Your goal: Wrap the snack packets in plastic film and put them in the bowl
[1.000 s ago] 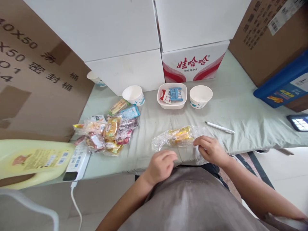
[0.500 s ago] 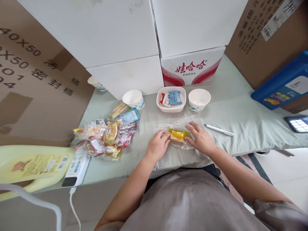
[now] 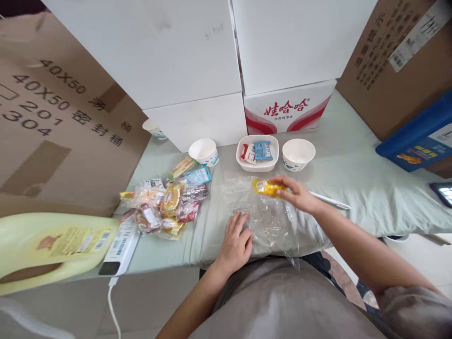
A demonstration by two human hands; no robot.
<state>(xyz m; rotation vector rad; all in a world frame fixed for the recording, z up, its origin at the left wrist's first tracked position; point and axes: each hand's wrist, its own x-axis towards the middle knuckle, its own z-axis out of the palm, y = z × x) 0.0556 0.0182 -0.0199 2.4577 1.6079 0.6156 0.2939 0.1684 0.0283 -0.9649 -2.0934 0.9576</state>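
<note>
My right hand grips a yellow-wrapped snack by its right end, over the far part of a clear plastic sheet. The sheet lies spread and wrinkled on the cloth, its near corner reaching my shirt. My left hand rests palm down at the sheet's left near edge, its fingers stretched out and holding nothing. Just right of my right hand, a white pen lies partly hidden by it. Beyond the snack stands a white tray with a blue packet and a red-and-white packet inside.
Paper bowls flank the tray. A pile of packaged snacks lies to the left, near a white power strip and a yellow jug. White boxes stand behind; a blue container is at right.
My right hand has lifted the yellow-wrapped snack up and away from me. My left hand has let go and drawn nearer to me. The plastic sheet is now spread out. The view has shifted slightly.
</note>
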